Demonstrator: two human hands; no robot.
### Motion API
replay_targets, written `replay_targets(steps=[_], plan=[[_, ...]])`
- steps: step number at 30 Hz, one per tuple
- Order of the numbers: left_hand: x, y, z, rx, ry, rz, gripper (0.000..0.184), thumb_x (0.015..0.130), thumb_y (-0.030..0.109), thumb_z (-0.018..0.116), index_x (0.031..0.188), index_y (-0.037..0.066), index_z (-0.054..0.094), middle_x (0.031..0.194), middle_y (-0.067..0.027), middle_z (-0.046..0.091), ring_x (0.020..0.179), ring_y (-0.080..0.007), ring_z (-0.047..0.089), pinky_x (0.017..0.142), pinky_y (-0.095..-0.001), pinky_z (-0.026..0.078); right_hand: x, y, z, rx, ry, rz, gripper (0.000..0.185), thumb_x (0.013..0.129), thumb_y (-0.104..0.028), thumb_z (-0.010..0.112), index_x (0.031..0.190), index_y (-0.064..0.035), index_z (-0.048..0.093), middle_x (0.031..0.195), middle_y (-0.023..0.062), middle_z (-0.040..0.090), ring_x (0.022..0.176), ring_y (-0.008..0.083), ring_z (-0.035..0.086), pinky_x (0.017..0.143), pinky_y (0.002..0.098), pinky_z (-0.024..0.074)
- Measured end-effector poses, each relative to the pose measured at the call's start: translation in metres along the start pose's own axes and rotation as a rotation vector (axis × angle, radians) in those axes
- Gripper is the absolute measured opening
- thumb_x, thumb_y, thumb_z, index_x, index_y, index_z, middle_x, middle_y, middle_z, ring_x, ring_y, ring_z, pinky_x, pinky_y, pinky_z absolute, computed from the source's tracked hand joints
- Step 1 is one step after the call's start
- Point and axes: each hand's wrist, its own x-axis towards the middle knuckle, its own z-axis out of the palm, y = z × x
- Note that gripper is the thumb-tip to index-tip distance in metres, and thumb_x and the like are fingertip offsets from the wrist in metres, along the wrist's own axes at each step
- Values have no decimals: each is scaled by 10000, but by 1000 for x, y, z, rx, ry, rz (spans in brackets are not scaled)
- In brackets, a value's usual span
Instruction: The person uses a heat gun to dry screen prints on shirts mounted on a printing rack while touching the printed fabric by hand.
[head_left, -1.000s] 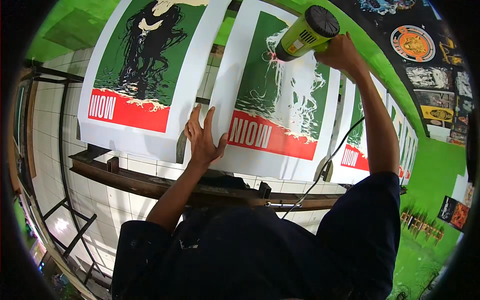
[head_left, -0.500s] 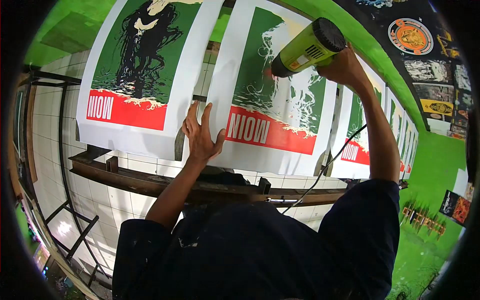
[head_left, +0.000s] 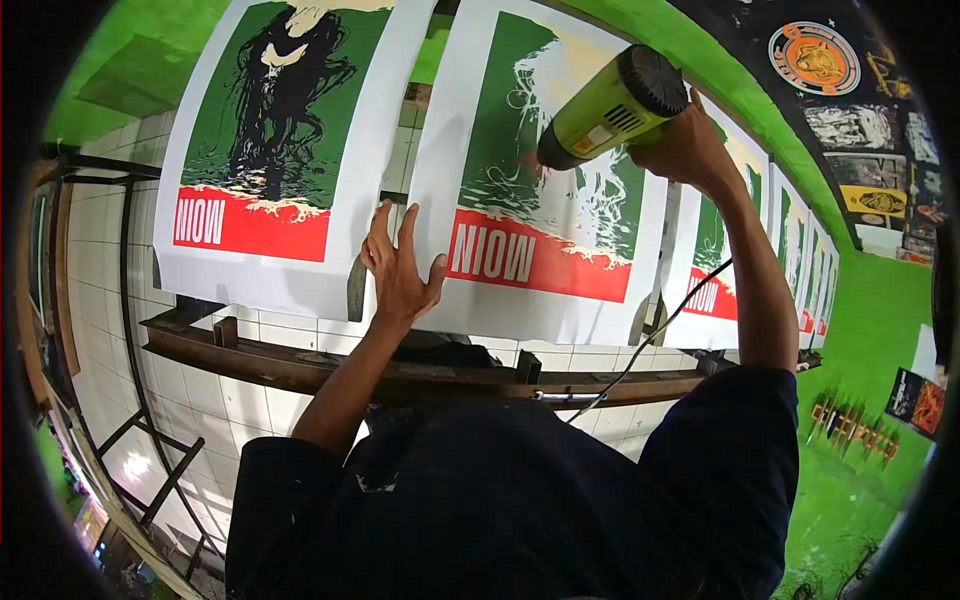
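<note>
My right hand (head_left: 685,148) is closed round the handle of a green heat gun (head_left: 612,108) with a black end cap. Its dark nozzle points down and left over a printed poster (head_left: 540,262), where a faint reddish glow shows at the tip. The poster has green, cream and red areas with white lettering. At its left edge my left hand (head_left: 402,268) rests with fingers apart, holding nothing. To the left lies a second poster (head_left: 262,235) with an added black figure on it. A black cord (head_left: 655,332) trails down from the heat gun past my right forearm.
More posters (head_left: 715,290) line up to the right. Below them runs a rusty metal rail (head_left: 290,378) with upright stubs. A dark metal frame (head_left: 135,330) stands at the left by white tiles. Stickers and prints (head_left: 850,140) cover a dark surface at upper right.
The heat gun in my right hand has shifted slightly down and left over the poster. My left hand stays at the poster's edge.
</note>
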Motion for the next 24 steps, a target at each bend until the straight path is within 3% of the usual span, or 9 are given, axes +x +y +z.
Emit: replay_targets(steps=[3,8,11,15,16,19,24], plan=[[0,2,-1,-10,21,-12,730,928,517,526,1491,74,382,1504,-292,263,1405,-441,261,1070,-612,200,17,7,12,-104,126,-21,434,703,-197,713,1129,-118,687,1005,114,742,1082,313,661,1213,527,218],[3,4,-6,-41,41,-14,725,928,495,531,1493,67,377,1499,-307,261,1392,-452,271,1076,-597,207,57,1,12,26,110,-50,397,714,-239,710,1094,-125,708,902,114,749,975,311,694,1199,512,254],[3,5,-7,-42,45,-30,724,928,489,531,1492,61,377,1496,-314,259,1387,-457,274,1078,-595,207,76,-10,11,-57,150,66,357,708,-253,706,1038,-116,721,792,104,740,860,299,707,1177,461,306],[14,9,-9,-48,67,-29,726,926,476,541,1490,50,374,1496,-320,257,1383,-462,274,1080,-597,206,96,-9,15,-25,202,45,339,705,-264,705,1010,-118,723,736,84,731,803,282,711,1136,441,352],[17,10,-9,-53,79,-29,728,925,471,545,1490,46,373,1496,-321,256,1383,-464,274,1080,-598,206,102,-8,15,-28,202,42,339,705,-264,705,1010,-118,723,736,84,731,803,282,711,1136,441,352],[31,8,-6,-47,101,-25,736,923,474,546,1491,41,369,1495,-321,257,1382,-463,272,1082,-600,202,120,-3,16,9,153,29,406,660,-298,678,996,-77,729,881,219,721,904,411,690,1139,575,317],[42,-1,2,-38,168,-36,747,922,488,543,1497,46,361,1500,-315,257,1384,-457,269,1083,-600,196,133,-1,19,26,175,16,394,662,-293,668,977,-64,727,865,225,718,911,419,688,1128,570,332]])
